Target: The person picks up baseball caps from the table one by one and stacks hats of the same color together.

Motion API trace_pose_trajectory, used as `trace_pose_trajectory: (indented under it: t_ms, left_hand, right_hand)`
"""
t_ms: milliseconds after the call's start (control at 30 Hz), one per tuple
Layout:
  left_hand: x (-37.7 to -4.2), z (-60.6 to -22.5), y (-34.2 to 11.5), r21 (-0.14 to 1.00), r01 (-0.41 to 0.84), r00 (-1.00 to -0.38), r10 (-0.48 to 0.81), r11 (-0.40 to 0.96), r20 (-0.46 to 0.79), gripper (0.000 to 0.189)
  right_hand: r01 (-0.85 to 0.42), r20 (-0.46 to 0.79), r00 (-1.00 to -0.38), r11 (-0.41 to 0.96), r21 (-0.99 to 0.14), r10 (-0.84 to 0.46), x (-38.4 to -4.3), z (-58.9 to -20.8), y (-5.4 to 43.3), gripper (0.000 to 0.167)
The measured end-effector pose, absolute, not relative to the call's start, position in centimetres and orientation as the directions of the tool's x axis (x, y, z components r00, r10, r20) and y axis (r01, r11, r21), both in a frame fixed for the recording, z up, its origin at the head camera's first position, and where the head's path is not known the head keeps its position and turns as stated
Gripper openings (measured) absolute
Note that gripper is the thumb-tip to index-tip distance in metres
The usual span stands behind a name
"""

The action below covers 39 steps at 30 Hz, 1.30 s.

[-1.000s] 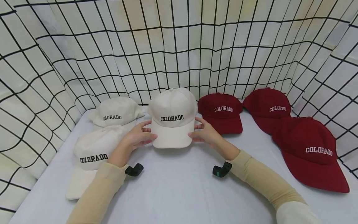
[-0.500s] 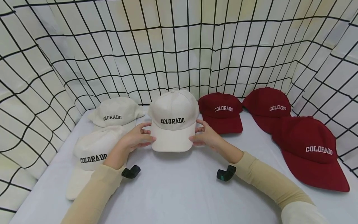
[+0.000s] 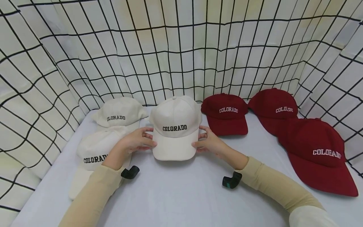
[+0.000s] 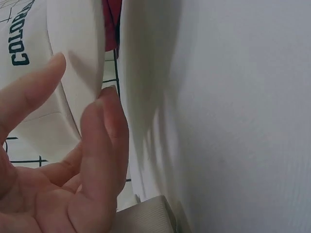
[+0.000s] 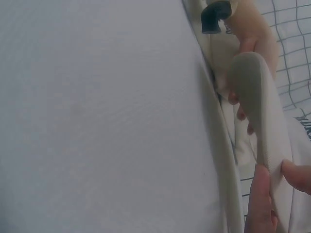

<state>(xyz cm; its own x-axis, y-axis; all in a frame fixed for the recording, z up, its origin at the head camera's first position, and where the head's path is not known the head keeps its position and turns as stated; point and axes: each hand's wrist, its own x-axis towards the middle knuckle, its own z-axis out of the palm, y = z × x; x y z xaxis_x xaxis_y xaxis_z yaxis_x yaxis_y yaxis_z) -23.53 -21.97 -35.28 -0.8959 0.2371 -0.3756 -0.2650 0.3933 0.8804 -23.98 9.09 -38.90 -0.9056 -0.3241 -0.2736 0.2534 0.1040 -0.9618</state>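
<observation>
A white baseball cap [image 3: 175,148] with COLORADO in black letters faces me in the middle of the head view. My left hand [image 3: 136,140] pinches the left edge of its brim, thumb on top and fingers beneath. On the opposite edge my right hand [image 3: 210,142] grips the brim the same way. In the left wrist view the left thumb [image 4: 36,94] lies on the brim's upper side. The right wrist view shows the brim [image 5: 260,107] between the right thumb and fingers, with its underside apart from the cloth.
Two more white caps, one behind [image 3: 120,112] and one in front [image 3: 93,151], lie at the left, partly behind my left arm. Three dark red caps, one near the middle [image 3: 225,115], one behind [image 3: 274,108] and one in front [image 3: 314,148], lie rightward. Black-grid curtains [image 3: 187,60] enclose the white-covered table [image 3: 181,195].
Both hands have brought the white cap a little lower and nearer to me, keeping hold of its brim. The other caps keep their places; the head view has shifted slightly.
</observation>
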Motion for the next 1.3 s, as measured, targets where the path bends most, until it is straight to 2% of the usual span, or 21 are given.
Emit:
trace_pose_trajectory:
  t_ms: [533,833,1067,1300]
  left_hand:
    - [-22.8,-35.0,-21.7,0.863,-0.238,-0.904,0.222,0.446,-0.364,0.075]
    - [-22.3,-34.8,-21.8,0.851,-0.266,-0.907,0.181,0.453,-0.38,0.059]
    - [-21.9,-34.8,-21.7,0.823,-0.22,-0.909,0.195,0.523,-0.368,0.051]
    - [-21.7,-35.2,-21.8,0.823,-0.189,-0.904,0.232,0.535,-0.359,0.039]
  right_hand:
    - [0.247,-0.272,-0.891,0.116,-0.962,-0.363,-23.0,-39.1,10.1,0.08]
    - [0.285,-0.299,-0.876,0.095,-0.954,-0.379,-22.2,-39.3,10.8,0.072]
    - [0.283,-0.289,-0.862,0.078,-0.956,-0.416,-21.8,-39.5,11.1,0.066]
    - [0.305,-0.31,-0.843,0.084,-0.949,-0.439,-21.3,-39.7,11.2,0.063]
